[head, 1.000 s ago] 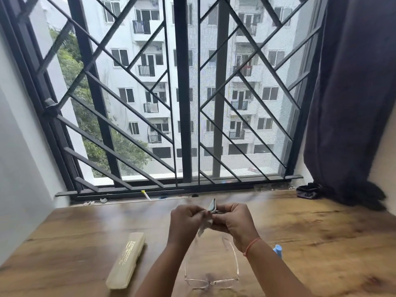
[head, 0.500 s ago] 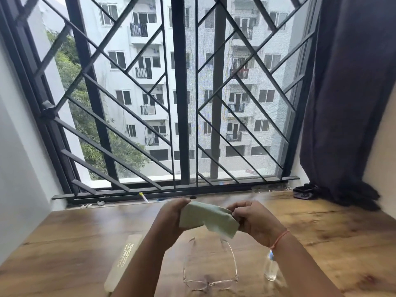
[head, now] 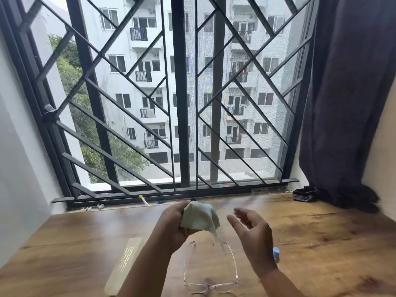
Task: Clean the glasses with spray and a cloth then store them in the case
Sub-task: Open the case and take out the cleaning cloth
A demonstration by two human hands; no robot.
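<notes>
I see the glasses [head: 211, 281] lying on the wooden table [head: 321, 243] at six o'clock in my view, temples unfolded and pointing toward the window, with nothing touching them. Above them the left hand [head: 173, 224] grips the bunched pale green cloth [head: 200, 215], one corner hanging down. The right hand [head: 252, 232] is at three o'clock of the cloth, apart from it, fingers loosely spread and holding nothing. The cream case [head: 124, 266] lies at nine o'clock of the glasses. The blue-capped spray bottle [head: 276, 254] peeks out behind the right wrist.
</notes>
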